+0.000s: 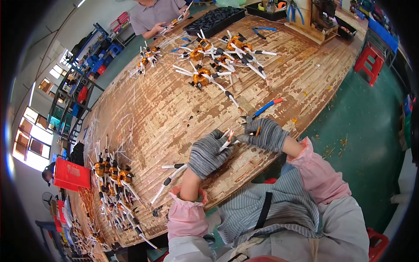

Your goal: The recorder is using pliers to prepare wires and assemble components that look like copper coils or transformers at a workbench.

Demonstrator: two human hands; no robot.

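Observation:
My left hand point(207, 153), in a grey striped glove, is closed around a wire coil whose core is hidden by the palm. White-sleeved leads point(174, 180) with black sections stick out beside my wrist. More lead ends point(228, 136), some showing bare copper, rise between the fingers. My right hand point(267, 135), gloved alike, pinches at the tip of a white lead close to the left fingers. Just beyond the right hand lie cutting pliers point(264, 109) with blue and red handles, jaws toward the glove.
Copper-wound coils with white leads lie in a group point(201, 77) ahead and a pile point(115, 177) at left. A black tray point(214, 21) of dark parts stands at the far edge, near another person point(155, 17). Red stools point(369, 63) stand right; a red bin point(72, 174) left.

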